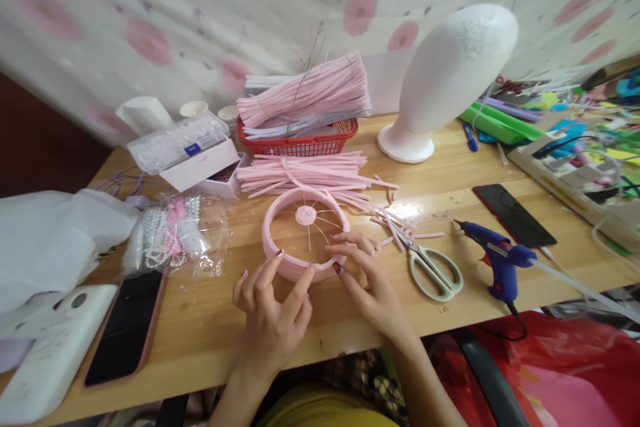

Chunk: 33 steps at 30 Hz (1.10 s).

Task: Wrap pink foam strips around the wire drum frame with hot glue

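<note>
A round pink frame (270, 240) sits on the wooden table, with thin wires running inward to a small pink disc (306, 215). At its near left rim is my left hand (273, 297), thumb and index finger spread and touching the edge. My right hand (367, 273) pinches the near right rim between thumb and fingers. A loose pink strip rises from the frame's far side towards a pile of pink strips (305, 173). Scissors (435, 273) with pale green handles lie to the right, among cut pink pieces.
A blue glue gun (500, 257) and a dark phone (515, 213) lie at the right. Behind stand a red basket (300, 147) of pink bundles and a white foam head (450, 67). Bagged beads (173, 233) and another phone (127, 327) are at the left.
</note>
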### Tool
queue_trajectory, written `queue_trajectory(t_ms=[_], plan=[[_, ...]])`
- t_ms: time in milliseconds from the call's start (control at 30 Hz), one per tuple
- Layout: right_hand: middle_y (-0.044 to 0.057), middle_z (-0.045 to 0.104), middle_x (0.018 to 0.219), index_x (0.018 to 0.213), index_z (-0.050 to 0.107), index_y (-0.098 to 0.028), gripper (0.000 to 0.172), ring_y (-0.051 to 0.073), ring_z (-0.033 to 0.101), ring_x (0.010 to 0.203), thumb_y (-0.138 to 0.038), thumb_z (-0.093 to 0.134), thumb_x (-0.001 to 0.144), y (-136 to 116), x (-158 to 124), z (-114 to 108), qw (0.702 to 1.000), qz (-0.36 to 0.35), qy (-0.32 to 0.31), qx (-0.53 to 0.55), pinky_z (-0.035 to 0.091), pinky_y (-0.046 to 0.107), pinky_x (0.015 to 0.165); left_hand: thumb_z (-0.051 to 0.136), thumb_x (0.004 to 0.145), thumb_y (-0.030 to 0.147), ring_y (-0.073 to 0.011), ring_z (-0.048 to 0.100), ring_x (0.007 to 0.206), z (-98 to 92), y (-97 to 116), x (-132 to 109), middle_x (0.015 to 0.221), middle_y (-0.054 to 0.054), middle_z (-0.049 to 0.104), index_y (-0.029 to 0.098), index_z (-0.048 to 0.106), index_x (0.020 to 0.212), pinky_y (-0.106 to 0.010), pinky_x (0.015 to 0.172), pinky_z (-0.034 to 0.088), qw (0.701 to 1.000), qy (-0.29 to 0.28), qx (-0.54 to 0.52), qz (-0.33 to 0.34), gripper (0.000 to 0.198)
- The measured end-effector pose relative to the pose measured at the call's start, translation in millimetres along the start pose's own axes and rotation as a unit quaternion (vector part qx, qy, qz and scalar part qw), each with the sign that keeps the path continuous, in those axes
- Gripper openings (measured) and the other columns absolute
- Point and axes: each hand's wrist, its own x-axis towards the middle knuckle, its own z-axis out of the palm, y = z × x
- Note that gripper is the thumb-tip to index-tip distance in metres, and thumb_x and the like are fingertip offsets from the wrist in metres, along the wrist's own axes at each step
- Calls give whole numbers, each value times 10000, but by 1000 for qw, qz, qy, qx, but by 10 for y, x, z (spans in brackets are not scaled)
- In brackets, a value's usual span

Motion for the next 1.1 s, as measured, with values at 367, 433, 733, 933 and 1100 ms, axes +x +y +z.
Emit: queue_trajectory(t_ms=[367,433,733,933,1100], plan=[[62,599,1237,1015,632,-268,87,276,510,1246,-234,603,940,-115,-5,217,995,25,82,-52,333,501,1059,647,868,93,-325,529,1198,-37,24,31,1370,-149,475,287,654,1250,-548,1048,353,996,-18,-78,-35,429],[62,593,1227,1021,621,-262,88,274,510,1254,-232,597,941,-129,-2,244,994,20,85,-58,315,502,1066,618,885,89,-314,521,1219,-55,12,27,1380,-145,475,265,636,1260,-507,1031,386,991,-22,-123,-47,415],[73,576,1207,984,643,-260,61,286,516,1244,-264,595,946,-114,9,265,994,36,89,-47,357,511,1055,592,865,35,-286,550,1148,-70,-104,40,1299,-137,538,214,639,1192,-482,1004,407,989,19,-140,-51,375],[82,584,1321,1141,675,-296,203,285,504,1306,-268,566,972,-53,-17,159,997,33,59,-40,355,525,1102,546,858,-9,-278,560,1145,-68,-190,-30,1283,-128,569,234,677,1163,-485,991,417,986,34,-154,-52,411],[67,670,1278,1154,694,-286,226,244,581,1258,-307,518,1013,5,-49,123,991,43,124,39,423,457,1094,441,855,-44,-212,616,967,-130,-346,-95,886,-11,705,253,664,796,-468,988,400,961,46,-272,-2,376]])
